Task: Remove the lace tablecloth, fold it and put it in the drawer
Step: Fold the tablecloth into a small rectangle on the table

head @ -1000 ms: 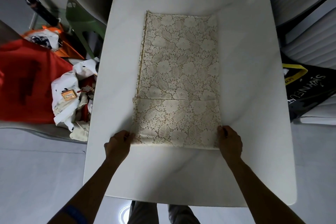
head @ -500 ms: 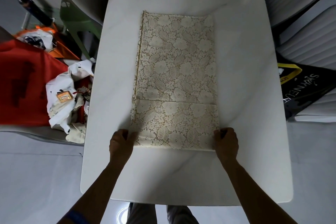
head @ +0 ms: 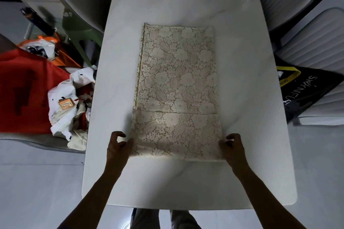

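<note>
Hands [head: 119, 147] now pinching tablecloth [head: 176, 87] corners

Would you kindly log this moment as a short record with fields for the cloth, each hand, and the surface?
cloth: cream floral lace tablecloth, folded into a long rectangle, lying flat
left hand: pinches the cloth's near left corner
right hand: pinches the cloth's near right corner
surface: white marble-look table, cloth near its middle
drawer: not in view
</note>
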Demonstrator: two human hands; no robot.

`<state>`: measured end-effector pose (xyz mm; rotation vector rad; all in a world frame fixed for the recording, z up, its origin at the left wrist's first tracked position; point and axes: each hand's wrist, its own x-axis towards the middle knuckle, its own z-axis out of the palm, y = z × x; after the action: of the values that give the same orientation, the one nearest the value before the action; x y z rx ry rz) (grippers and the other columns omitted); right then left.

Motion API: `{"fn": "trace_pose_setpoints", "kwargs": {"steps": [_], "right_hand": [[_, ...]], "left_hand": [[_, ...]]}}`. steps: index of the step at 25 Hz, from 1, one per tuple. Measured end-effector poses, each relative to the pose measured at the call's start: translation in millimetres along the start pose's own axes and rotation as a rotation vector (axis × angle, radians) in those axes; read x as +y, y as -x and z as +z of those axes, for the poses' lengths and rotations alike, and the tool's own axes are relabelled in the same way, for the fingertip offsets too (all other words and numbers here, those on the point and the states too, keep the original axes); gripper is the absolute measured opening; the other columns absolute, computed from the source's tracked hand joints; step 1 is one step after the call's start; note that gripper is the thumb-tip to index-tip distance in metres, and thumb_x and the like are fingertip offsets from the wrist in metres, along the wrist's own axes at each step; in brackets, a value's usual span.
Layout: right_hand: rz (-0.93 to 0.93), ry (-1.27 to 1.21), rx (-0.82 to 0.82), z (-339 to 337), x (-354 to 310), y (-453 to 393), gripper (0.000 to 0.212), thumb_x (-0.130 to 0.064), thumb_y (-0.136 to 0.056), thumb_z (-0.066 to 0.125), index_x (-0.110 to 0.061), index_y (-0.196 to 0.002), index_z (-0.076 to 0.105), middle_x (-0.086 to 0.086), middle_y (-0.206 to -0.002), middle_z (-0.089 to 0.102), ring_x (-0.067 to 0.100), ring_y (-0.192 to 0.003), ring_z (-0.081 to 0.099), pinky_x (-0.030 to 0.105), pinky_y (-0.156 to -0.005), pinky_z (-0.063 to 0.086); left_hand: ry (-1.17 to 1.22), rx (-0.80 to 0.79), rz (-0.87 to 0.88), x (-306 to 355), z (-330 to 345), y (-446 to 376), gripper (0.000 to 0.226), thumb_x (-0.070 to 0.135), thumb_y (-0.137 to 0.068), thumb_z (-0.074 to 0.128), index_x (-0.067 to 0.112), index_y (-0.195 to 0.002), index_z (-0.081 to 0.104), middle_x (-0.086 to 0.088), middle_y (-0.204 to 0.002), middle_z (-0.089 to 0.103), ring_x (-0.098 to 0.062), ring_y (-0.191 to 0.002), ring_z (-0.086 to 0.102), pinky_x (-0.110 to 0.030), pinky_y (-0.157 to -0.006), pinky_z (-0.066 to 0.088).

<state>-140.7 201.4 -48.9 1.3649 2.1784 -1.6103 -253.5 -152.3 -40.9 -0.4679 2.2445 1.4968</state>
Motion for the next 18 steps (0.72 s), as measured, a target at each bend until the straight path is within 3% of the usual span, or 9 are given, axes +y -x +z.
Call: {"fn": "trace_pose_setpoints", "kwargs": {"steps": [3, 5, 7, 11, 13, 16, 18], "right_hand": [[0.172, -0.189, -0.170, -20.9, 5.5, 19.0, 0.013, -0.007, -0.090, 0.058, -0.019, -0.092, 0.061, 0.011, -0.091, 0.065, 0.028, -0.082, 0.061, 0.033, -0.064, 0.046], [0.328, -0.282, -0.294, -37.5, 4.0, 30.0, 0.017, -0.004, -0.084, 0.061, -0.013, -0.090, 0.074, 0.016, -0.098, 0.072, 0.036, -0.090, 0.067, 0.037, -0.070, 0.051], [0.445, -0.332, -0.350, -49.5, -12.3, 32.3, 0.021, -0.006, -0.076, 0.065, -0.010, -0.091, 0.079, 0.013, -0.101, 0.076, 0.031, -0.093, 0.070, 0.036, -0.072, 0.053], [0.531, -0.578, -0.256, -51.5, -67.7, -1.3, 0.023, -0.001, -0.088, 0.051, 0.004, -0.085, 0.074, 0.016, -0.078, 0.075, 0.020, -0.060, 0.071, 0.024, -0.048, 0.054], [0.478, -0.513, -0.194, -44.4, -93.2, -27.2, 0.029, 0.007, -0.081, 0.039, 0.004, -0.088, 0.067, 0.017, -0.073, 0.068, 0.022, -0.053, 0.060, 0.024, -0.045, 0.049], [0.321, -0.136, -0.171, -18.4, -108.8, -59.9, 0.032, 0.006, -0.084, 0.047, -0.004, -0.108, 0.065, 0.015, -0.098, 0.060, 0.029, -0.082, 0.055, 0.040, -0.072, 0.053], [0.301, -0.072, -0.178, -0.8, -106.9, -63.5, 0.026, -0.011, -0.089, 0.061, -0.005, -0.114, 0.065, 0.014, -0.105, 0.063, 0.030, -0.096, 0.058, 0.045, -0.090, 0.050]], "left_hand": [[0.083, -0.182, -0.023, 2.9, -32.1, 20.0, 0.019, 0.005, -0.094, 0.059, 0.021, -0.102, 0.062, -0.010, -0.055, 0.049, -0.017, -0.050, 0.042, -0.025, -0.041, 0.038], [0.151, -0.249, -0.150, 8.3, -50.7, 28.3, 0.022, 0.001, -0.090, 0.059, 0.015, -0.100, 0.073, -0.009, -0.056, 0.052, -0.018, -0.047, 0.041, -0.025, -0.042, 0.036], [0.150, -0.243, -0.314, 22.8, -58.5, 26.9, 0.020, 0.002, -0.086, 0.060, 0.009, -0.091, 0.078, -0.005, -0.060, 0.059, -0.016, -0.047, 0.042, -0.024, -0.043, 0.035], [0.348, -0.212, -0.477, 75.2, -49.0, -17.7, 0.035, 0.008, -0.091, 0.052, 0.008, -0.065, 0.076, -0.005, -0.050, 0.057, -0.012, -0.039, 0.049, -0.015, -0.034, 0.034], [0.431, -0.195, -0.481, 103.2, -39.7, -52.7, 0.033, 0.026, -0.091, 0.054, 0.013, -0.064, 0.069, -0.004, -0.053, 0.059, -0.013, -0.037, 0.049, -0.014, -0.035, 0.033], [0.200, -0.186, -0.345, 113.3, -20.0, -91.4, 0.030, 0.049, -0.090, 0.057, 0.021, -0.080, 0.063, -0.002, -0.073, 0.062, -0.015, -0.058, 0.053, -0.028, -0.058, 0.043], [-0.007, -0.205, -0.281, 99.5, -1.8, -97.6, 0.021, 0.040, -0.087, 0.067, 0.022, -0.094, 0.063, -0.005, -0.090, 0.060, -0.016, -0.072, 0.055, -0.033, -0.072, 0.043]]}}
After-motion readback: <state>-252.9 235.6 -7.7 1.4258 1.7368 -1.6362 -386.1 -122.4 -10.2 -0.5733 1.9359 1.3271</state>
